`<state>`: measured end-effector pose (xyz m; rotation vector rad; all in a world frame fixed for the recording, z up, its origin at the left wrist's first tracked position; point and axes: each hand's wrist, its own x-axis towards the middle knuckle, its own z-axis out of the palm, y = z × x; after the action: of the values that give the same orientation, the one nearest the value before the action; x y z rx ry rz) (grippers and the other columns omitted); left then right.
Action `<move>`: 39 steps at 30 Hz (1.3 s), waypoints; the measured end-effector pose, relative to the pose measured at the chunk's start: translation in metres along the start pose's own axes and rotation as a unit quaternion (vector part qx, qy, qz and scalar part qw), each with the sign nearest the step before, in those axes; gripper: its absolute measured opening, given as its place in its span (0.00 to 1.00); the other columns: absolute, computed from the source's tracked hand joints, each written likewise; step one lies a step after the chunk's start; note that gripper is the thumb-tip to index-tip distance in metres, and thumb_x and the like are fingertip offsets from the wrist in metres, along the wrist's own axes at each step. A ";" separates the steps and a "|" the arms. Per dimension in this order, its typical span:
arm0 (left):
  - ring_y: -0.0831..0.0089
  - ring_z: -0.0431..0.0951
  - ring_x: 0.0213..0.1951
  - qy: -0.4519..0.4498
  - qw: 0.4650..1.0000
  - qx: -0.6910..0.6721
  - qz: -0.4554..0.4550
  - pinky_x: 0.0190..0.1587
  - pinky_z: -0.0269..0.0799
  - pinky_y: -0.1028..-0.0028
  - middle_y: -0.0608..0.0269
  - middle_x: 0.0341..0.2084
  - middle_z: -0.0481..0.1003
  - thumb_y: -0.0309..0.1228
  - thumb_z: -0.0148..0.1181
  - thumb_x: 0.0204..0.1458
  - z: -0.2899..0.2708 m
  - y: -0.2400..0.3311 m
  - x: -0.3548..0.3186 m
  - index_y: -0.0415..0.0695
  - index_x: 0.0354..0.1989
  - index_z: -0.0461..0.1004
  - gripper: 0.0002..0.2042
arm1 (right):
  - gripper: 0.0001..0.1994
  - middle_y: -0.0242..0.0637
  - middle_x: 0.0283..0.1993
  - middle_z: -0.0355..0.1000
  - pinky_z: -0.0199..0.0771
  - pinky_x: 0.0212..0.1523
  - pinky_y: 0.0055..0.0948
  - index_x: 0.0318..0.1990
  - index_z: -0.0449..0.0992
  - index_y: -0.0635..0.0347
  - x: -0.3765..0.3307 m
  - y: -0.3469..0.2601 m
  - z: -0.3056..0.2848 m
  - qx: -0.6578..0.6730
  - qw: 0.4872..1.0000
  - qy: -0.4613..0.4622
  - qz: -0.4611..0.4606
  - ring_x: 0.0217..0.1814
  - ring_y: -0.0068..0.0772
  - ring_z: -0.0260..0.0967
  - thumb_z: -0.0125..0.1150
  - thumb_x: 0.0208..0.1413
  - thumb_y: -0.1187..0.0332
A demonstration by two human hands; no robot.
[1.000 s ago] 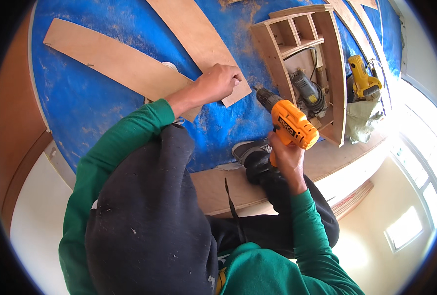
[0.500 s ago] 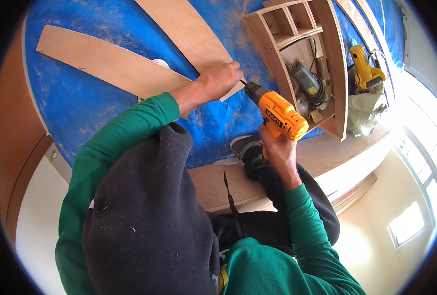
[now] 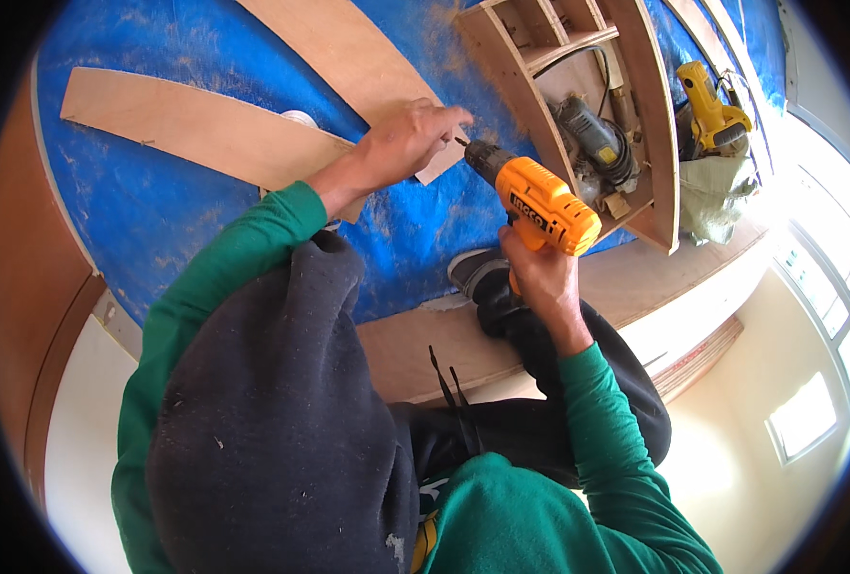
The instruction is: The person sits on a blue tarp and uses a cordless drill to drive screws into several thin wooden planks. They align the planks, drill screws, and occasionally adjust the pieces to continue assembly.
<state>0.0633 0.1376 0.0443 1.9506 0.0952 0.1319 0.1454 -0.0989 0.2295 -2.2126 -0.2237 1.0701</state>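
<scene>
My right hand (image 3: 540, 273) is closed around the grip of an orange cordless drill (image 3: 547, 206), its bit pointing up and left. Just left of the bit, my left hand (image 3: 406, 142) lies over the near end of a long plywood strip (image 3: 344, 57). Its fingers are mostly curled, with one digit reaching toward the bit. Whatever the curled fingers may hold is hidden. A second, curved plywood strip (image 3: 186, 124) runs leftward from beneath my left wrist. Part of a pale round object (image 3: 299, 119) shows behind that strip.
Blue sheeting (image 3: 396, 258) with sawdust covers the work surface. To the right stands a curved wooden frame (image 3: 664, 143) with compartments, holding a grey corded power tool (image 3: 592, 134). Beyond it are a yellow power tool (image 3: 712, 110) and a pale sack (image 3: 717, 196). My shoe (image 3: 478, 268) rests near the edge.
My left hand has shifted slightly left, and its fingers have drawn back from the drill's tip. The drill has moved a little left and up in the view.
</scene>
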 end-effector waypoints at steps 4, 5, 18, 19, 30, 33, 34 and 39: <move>0.50 0.86 0.42 -0.032 0.998 -0.028 -0.055 0.49 0.81 0.55 0.52 0.36 0.83 0.16 0.65 0.60 -0.001 0.001 0.000 0.40 0.68 0.72 0.26 | 0.16 0.31 0.46 0.80 0.79 0.51 0.30 0.59 0.81 0.64 0.000 -0.001 0.002 -0.002 1.000 -0.009 -0.010 0.48 0.23 0.78 0.71 0.66 0.70; 0.51 0.86 0.42 -0.034 0.997 -0.045 -0.052 0.49 0.81 0.56 0.52 0.36 0.83 0.16 0.65 0.60 -0.001 0.001 0.000 0.40 0.67 0.73 0.26 | 0.17 0.31 0.47 0.80 0.79 0.51 0.30 0.59 0.81 0.64 0.000 -0.001 0.003 -0.007 1.000 -0.011 -0.006 0.49 0.24 0.78 0.71 0.66 0.70; 0.52 0.88 0.42 -0.054 0.996 -0.052 -0.054 0.45 0.83 0.56 0.52 0.36 0.84 0.16 0.66 0.58 0.003 -0.005 0.000 0.42 0.68 0.73 0.27 | 0.18 0.36 0.50 0.83 0.80 0.56 0.34 0.60 0.81 0.65 0.001 0.005 0.005 -0.040 0.999 -0.033 -0.003 0.52 0.30 0.81 0.70 0.65 0.69; 0.52 0.88 0.42 -0.056 0.995 -0.053 -0.058 0.45 0.83 0.56 0.52 0.36 0.84 0.16 0.66 0.59 0.003 -0.005 0.000 0.42 0.68 0.73 0.27 | 0.18 0.36 0.50 0.83 0.80 0.56 0.34 0.60 0.82 0.65 0.001 0.005 0.005 -0.035 0.999 -0.033 -0.009 0.52 0.30 0.81 0.70 0.65 0.69; 0.50 0.89 0.41 -0.076 0.995 -0.012 -0.062 0.43 0.84 0.55 0.52 0.37 0.85 0.20 0.67 0.62 0.005 -0.001 0.000 0.45 0.69 0.73 0.26 | 0.19 0.38 0.46 0.83 0.82 0.50 0.35 0.58 0.82 0.65 0.009 -0.030 -0.006 -0.109 0.991 -0.073 -0.026 0.48 0.31 0.82 0.71 0.62 0.68; 0.49 0.89 0.41 -0.087 0.994 -0.016 -0.069 0.44 0.84 0.55 0.52 0.37 0.85 0.20 0.68 0.61 0.005 0.000 -0.001 0.46 0.69 0.72 0.27 | 0.19 0.36 0.44 0.82 0.81 0.47 0.34 0.58 0.82 0.65 0.014 -0.036 -0.009 -0.112 0.987 -0.104 0.046 0.44 0.29 0.81 0.70 0.61 0.69; 0.48 0.88 0.41 -0.089 0.993 -0.017 -0.073 0.43 0.83 0.54 0.51 0.37 0.85 0.21 0.68 0.61 0.004 0.000 -0.002 0.47 0.69 0.72 0.26 | 0.19 0.36 0.43 0.82 0.81 0.46 0.33 0.59 0.82 0.65 0.014 -0.036 -0.009 -0.111 0.985 -0.110 0.076 0.43 0.28 0.80 0.70 0.61 0.69; 0.47 0.88 0.40 -0.083 0.996 -0.003 0.010 0.42 0.83 0.53 0.50 0.36 0.85 0.20 0.68 0.60 0.004 -0.001 -0.007 0.47 0.68 0.73 0.26 | 0.20 0.32 0.41 0.81 0.80 0.43 0.31 0.61 0.82 0.64 0.006 -0.030 -0.001 -0.103 0.991 -0.080 -0.019 0.40 0.25 0.78 0.70 0.63 0.69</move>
<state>0.0567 0.1335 0.0419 1.9490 -0.0339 -0.0184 0.1537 -0.0738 0.2452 -2.2930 -0.4629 1.2521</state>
